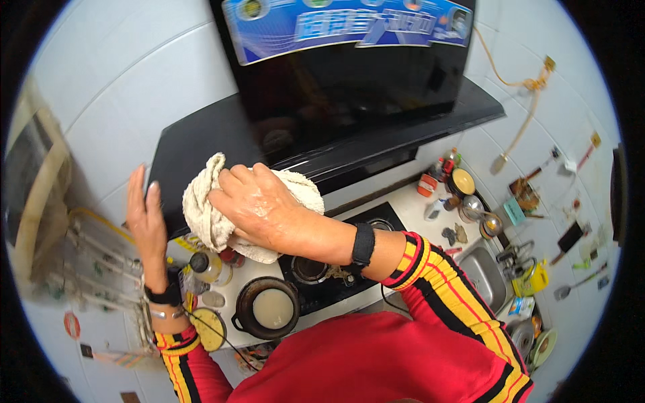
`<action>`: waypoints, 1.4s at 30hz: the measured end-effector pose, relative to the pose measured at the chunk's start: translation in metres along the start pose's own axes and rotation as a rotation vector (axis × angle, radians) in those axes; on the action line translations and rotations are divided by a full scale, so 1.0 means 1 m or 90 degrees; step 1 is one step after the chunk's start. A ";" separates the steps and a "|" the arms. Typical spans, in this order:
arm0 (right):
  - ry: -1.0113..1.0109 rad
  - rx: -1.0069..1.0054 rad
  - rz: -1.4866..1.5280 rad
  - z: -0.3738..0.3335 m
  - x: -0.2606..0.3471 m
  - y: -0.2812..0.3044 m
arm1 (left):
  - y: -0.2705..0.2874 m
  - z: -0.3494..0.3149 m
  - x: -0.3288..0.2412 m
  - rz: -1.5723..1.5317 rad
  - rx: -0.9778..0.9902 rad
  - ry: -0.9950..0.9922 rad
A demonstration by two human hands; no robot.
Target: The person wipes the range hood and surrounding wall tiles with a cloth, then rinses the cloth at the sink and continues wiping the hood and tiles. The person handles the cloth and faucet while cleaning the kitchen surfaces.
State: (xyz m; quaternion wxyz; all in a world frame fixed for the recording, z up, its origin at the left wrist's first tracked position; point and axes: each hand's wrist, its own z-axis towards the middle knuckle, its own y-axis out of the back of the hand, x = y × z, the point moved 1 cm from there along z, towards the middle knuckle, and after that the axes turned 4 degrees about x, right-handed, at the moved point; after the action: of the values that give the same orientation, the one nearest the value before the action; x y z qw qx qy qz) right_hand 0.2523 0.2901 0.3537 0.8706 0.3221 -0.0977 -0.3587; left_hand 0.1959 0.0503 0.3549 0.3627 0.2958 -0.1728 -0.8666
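My right hand (pixel 259 201) is closed on a bunched cream-white towel (pixel 201 205). The towel lies against the front left part of a black range hood (pixel 208 131), and its folds hang below the hood's front edge. Water or suds glisten on the back of that hand. Beside the hood's left end, my left hand (pixel 149 218) is raised with its fingers stretched out and nothing in them. Whether its fingertips touch the hood's edge I cannot tell.
Below the hood are a black gas stove (pixel 316 295) and a dark pot (pixel 267 329) holding cloudy liquid. A lidded glass jar (pixel 208 265) stands left of the stove. At right are a sink (pixel 482 272), seasoning bottles (pixel 449 161) and hanging utensils. A cable (pixel 225 339) runs by my left wrist.
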 end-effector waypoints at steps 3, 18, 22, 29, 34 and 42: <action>0.010 0.017 -0.001 0.024 0.023 -0.023 | 0.002 -0.002 -0.001 -0.048 -0.022 -0.006; 0.181 0.033 -0.185 0.081 0.101 -0.097 | 0.027 -0.102 0.041 -0.318 -0.244 0.199; 0.180 -0.037 -0.170 0.072 0.100 -0.100 | 0.009 -0.155 0.051 -0.310 -0.195 0.268; 0.082 0.019 -0.167 0.006 0.047 -0.047 | -0.014 -0.229 0.076 -0.416 -0.036 0.424; 0.021 -0.014 -0.280 -0.059 -0.018 0.026 | -0.046 -0.256 0.072 -0.453 0.070 0.460; -0.104 -0.011 -0.413 -0.161 -0.129 0.131 | -0.100 -0.274 0.033 -0.518 0.244 0.449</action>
State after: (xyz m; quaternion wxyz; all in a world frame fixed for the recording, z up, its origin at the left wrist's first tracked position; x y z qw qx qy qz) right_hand 0.2971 0.5280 0.3194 0.7027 0.2994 -0.0568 -0.6429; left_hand 0.2997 0.0708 0.0806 -0.0246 0.6702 -0.0677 -0.7387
